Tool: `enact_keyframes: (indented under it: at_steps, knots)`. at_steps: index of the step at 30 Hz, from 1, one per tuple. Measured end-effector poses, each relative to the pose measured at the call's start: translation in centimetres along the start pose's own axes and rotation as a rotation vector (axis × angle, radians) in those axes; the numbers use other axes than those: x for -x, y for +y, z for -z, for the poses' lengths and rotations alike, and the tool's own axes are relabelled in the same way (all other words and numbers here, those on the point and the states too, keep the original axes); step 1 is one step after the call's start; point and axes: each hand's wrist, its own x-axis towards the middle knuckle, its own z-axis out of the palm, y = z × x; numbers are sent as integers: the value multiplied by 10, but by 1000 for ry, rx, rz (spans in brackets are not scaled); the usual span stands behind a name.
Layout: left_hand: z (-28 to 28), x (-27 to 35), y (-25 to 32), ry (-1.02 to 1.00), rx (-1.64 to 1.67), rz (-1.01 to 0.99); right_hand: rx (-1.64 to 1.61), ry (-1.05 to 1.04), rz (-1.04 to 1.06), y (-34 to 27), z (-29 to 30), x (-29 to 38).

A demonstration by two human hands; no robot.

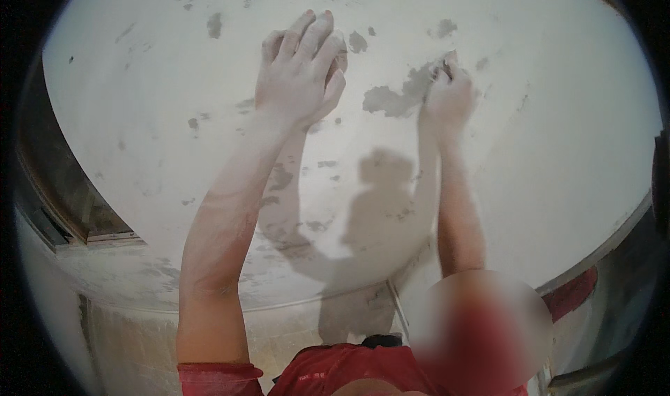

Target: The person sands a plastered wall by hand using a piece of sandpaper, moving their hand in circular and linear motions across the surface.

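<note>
A broad white plastered surface [549, 134] with grey patches fills most of the view. My left hand [296, 77], dusted white, lies against it with the back of the hand towards me and the fingers bent. A brownish edge shows between index finger and thumb; whether it is a held pad or only shaded skin is unclear. My right hand [451, 95] is curled at the right end of a large grey patch [390, 100], fingertips at the surface. Dark spots show at those fingertips, but I cannot make out any held thing.
A dark opening with a brown frame [78, 228] lies at the left. Below the white surface, past a pale edge line, is a tan wall [282, 333]. A red patch [570, 294] sits at lower right. My shadow [379, 207] falls between my arms.
</note>
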Motion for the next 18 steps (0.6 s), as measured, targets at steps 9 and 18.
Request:
enact_keyframes:
  at_steps: [9,18]
  knots:
    - [24,15,-43,-110,-95,-71,48,-241,587,14,-8,29]
    - [21,28,-53,-129,-102,-11,178,-232,472,-55,-49,75]
